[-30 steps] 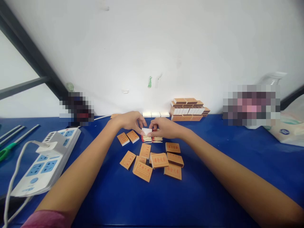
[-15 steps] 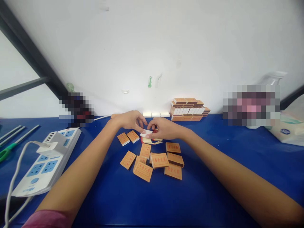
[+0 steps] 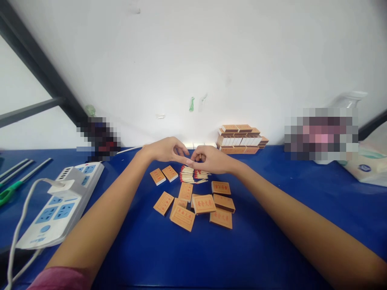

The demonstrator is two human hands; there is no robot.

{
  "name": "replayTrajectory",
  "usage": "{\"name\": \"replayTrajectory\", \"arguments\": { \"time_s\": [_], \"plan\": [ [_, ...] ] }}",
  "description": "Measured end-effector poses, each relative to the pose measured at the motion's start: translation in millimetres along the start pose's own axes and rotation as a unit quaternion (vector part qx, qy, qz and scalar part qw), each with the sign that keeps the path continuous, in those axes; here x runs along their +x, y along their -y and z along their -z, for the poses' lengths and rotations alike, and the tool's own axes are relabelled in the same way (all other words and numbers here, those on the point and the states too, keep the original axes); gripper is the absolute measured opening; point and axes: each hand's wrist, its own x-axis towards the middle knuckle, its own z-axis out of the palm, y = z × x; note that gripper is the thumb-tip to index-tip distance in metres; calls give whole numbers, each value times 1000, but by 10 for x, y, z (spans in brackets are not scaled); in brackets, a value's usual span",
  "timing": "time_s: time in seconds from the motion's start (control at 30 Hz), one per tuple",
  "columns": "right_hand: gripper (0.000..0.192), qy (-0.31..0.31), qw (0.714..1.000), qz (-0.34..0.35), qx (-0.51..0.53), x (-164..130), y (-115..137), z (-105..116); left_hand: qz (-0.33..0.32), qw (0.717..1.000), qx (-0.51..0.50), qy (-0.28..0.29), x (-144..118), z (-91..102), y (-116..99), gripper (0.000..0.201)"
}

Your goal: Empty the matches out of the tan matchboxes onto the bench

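My left hand [image 3: 171,151] and my right hand [image 3: 209,158] meet over the far part of the blue table, thumb tips almost touching. The fingers of both are curled; what they pinch, if anything, is hidden behind the thumbs. Just below them lie two bunches of loose red-headed matches [image 3: 187,175]. White matchbox pieces [image 3: 198,145] stand in a row behind the hands, partly covered by them. Closer to me, several orange matchboxes [image 3: 204,204] lie scattered, some overlapping. Two more matchboxes [image 3: 169,173] rest left of the matches.
A stack of matchboxes [image 3: 240,140] stands against the wall at the right of the row. On the left lies a white power strip [image 3: 56,217] with a plugged-in charger [image 3: 62,189] and cable. A green-handled tool [image 3: 12,192] is beyond it. Tissue pack [image 3: 370,167] at far right.
Both hands have shifted slightly up, away from the matches, toward the white row. The white matchbox piece between the fingers is out of sight now, and more of the matches shows.
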Motion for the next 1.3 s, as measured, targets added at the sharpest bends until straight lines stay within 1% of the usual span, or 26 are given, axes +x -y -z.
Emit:
{"name": "replayTrajectory", "arguments": {
  "time_s": [0.1, 0.2, 0.3, 0.37, 0.47, 0.53, 0.6, 0.67, 0.73, 0.8, 0.87, 0.93, 1.03, 1.07, 1.13, 1.2, 1.3],
  "plan": [
    [35, -1, 999, -16, 32, 12, -14, 18, -11, 1000, -7, -24, -2, -4, -34, 45],
    [35, -16, 999, -12, 51, 35, -33, 27, -32, 999, -20, -33, -6, 3, -54, 42],
    [43, -37, 996, -7, 76, 58, -58, 25, -48, 997, -31, -48, 1, 9, -61, 38],
    [49, -47, 995, -4, 87, 72, -84, 21, -42, 996, -43, -64, 15, 6, -41, 38],
    [54, -84, 995, -1, 46, 89, -145, 22, 4, 994, -56, -92, 35, -6, 62, 38],
    [50, -123, 992, -11, -6, 95, -193, 32, 58, 990, -45, -123, 35, -13, 185, 37],
    [44, -151, 987, -28, -54, 95, -234, 46, 126, 979, -19, -157, 26, -18, 329, 34],
    [43, -161, 983, -40, -79, 91, -258, 57, 179, 965, 26, -191, 16, -23, 463, 31],
    [45, -161, 981, -48, -92, 86, -265, 62, 196, 955, 53, -216, 14, -29, 555, 32],
    [46, -158, 981, -52, -104, 83, -259, 62, 193, 947, 94, -240, 17, -33, 589, 34],
    [45, -159, 979, -55, -112, 80, -247, 62, 184, 938, 141, -256, 22, -31, 572, 38],
    [40, -160, 979, -59, -115, 76, -238, 65, 177, 938, 162, -249, 22, -23, 531, 41],
    [23, -136, 979, -72, -135, 66, -234, 75, 167, 956, 125, -207, 18, -21, 498, 44],
    [16, -120, 979, -79, -146, 62, -236, 79, 159, 960, 111, -200, 20, -28, 503, 43],
    [6, -90, 978, -92, -165, 55, -246, 84, 143, 964, 93, -206, 34, -51, 531, 39],
    [8, -80, 977, -97, -172, 50, -263, 84, 131, 961, 95, -223, 57, -80, 564, 34],
    [14, -82, 977, -90, -173, 48, -299, 78, 118, 958, 108, -239, 93, -124, 586, 25]
  ]
}}
